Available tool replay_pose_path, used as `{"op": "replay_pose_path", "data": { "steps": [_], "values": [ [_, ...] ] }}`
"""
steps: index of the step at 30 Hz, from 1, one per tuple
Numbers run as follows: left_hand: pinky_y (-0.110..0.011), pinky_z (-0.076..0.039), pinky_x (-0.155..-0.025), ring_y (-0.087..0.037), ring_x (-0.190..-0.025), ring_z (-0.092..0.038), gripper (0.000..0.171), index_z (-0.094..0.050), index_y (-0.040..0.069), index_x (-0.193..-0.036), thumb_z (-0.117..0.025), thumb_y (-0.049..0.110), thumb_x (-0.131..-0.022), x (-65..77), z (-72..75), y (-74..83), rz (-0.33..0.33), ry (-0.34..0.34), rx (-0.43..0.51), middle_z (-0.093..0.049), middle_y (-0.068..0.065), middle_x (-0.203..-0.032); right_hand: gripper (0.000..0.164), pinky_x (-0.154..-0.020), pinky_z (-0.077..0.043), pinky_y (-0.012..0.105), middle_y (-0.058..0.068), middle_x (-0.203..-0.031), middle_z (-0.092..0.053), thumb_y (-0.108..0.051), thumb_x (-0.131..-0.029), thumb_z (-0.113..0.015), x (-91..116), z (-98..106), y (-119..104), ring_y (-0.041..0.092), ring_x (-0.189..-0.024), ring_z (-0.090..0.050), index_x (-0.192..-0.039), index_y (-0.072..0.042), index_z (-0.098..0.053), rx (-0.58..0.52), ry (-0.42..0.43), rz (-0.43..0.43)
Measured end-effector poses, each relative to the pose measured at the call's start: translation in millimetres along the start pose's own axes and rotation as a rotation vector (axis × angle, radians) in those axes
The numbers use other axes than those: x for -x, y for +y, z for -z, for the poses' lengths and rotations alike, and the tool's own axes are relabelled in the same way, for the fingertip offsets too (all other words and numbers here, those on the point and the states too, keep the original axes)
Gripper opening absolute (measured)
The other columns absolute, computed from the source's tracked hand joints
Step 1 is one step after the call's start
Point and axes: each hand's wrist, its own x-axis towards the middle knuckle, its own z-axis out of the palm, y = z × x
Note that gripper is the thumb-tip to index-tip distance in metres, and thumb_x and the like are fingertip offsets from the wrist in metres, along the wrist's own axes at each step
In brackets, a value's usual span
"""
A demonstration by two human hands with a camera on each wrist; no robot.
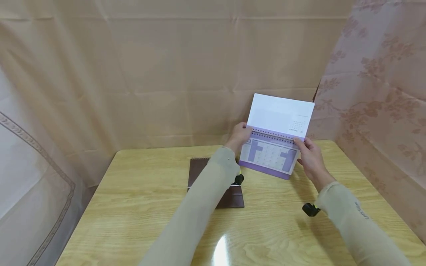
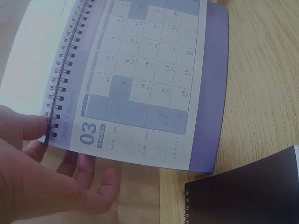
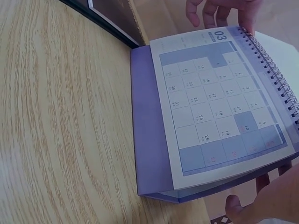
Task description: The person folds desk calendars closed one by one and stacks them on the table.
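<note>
A purple spiral-bound desk calendar (image 1: pixel 269 151) is held up above the far right part of the table, opened to a March page with a white page (image 1: pixel 279 112) folded upward past the rings. My left hand (image 1: pixel 239 136) pinches its left end at the spiral binding, thumb on top, as the left wrist view also shows. On the opposite end, my right hand (image 1: pixel 311 157) grips the calendar near the rings, with the thumb on the front and fingers behind. A dark brown spiral-bound calendar or notebook (image 1: pixel 198 170) lies on the table, partly hidden by my left forearm.
The light wooden table (image 1: pixel 133 207) stands against a beige curtain (image 1: pixel 166 74) at the back. Floral cloth (image 1: pixel 382 111) hangs along the right side, and pale cloth (image 1: pixel 30 177) on the left. Black wrist cameras are strapped under both sleeves.
</note>
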Motion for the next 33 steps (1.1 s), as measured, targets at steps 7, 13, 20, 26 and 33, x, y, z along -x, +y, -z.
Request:
{"op": "replay_pose_path", "data": {
  "steps": [7,13,20,26,33],
  "values": [
    [-0.037,-0.048,-0.094,-0.019,-0.098,-0.057,0.028,-0.063,0.010,-0.129,-0.054,0.023,-0.106,1.2,1.3,0.5,-0.023,-0.012,0.010,-0.064,-0.004,-0.106,0.036,-0.095,-0.032,0.046,-0.014,-0.112,-0.054,-0.050,-0.102,-0.055,0,2,1,0.006,-0.109,-0.044,-0.132,-0.031,-0.060,0.067,0.013,0.021],
    [-0.036,-0.047,-0.093,-0.018,-0.096,-0.056,0.026,-0.063,0.011,-0.127,-0.055,0.023,-0.106,1.9,2.1,-0.5,-0.042,-0.007,0.004,-0.063,-0.003,-0.102,0.042,-0.092,-0.035,0.039,-0.013,-0.111,-0.053,-0.050,-0.103,-0.053,-3,2,3,0.006,-0.106,-0.044,-0.137,-0.027,-0.058,0.133,0.034,0.043],
    [-0.037,-0.048,-0.092,-0.019,-0.097,-0.058,0.023,-0.065,0.008,-0.120,-0.056,0.022,-0.106,3.0,2.1,-5.1,-0.121,0.015,-0.002,-0.065,-0.005,-0.102,0.053,-0.083,-0.039,0.024,-0.011,-0.108,-0.054,-0.046,-0.103,-0.053,-4,3,5,0.007,-0.099,-0.048,-0.144,-0.011,-0.054,0.195,0.067,0.100],
    [-0.032,-0.051,-0.088,-0.018,-0.093,-0.060,0.023,-0.066,0.005,-0.121,-0.058,0.020,-0.105,-1.3,0.0,-16.6,-0.186,0.003,0.080,-0.066,-0.007,-0.108,0.050,-0.084,-0.043,0.023,-0.012,-0.103,-0.056,-0.043,-0.103,-0.055,-5,3,7,0.006,-0.097,-0.051,-0.138,-0.007,-0.059,0.226,0.103,0.135],
    [-0.034,-0.050,-0.091,-0.016,-0.093,-0.061,0.021,-0.068,0.007,-0.117,-0.062,0.022,-0.103,-5.4,0.8,-20.1,-0.178,-0.004,0.076,-0.066,-0.003,-0.106,0.052,-0.082,-0.044,0.018,-0.009,-0.107,-0.054,-0.040,-0.104,-0.057,-7,3,10,0.007,-0.097,-0.051,-0.144,-0.007,-0.056,0.215,0.143,0.126]
  ]
}}
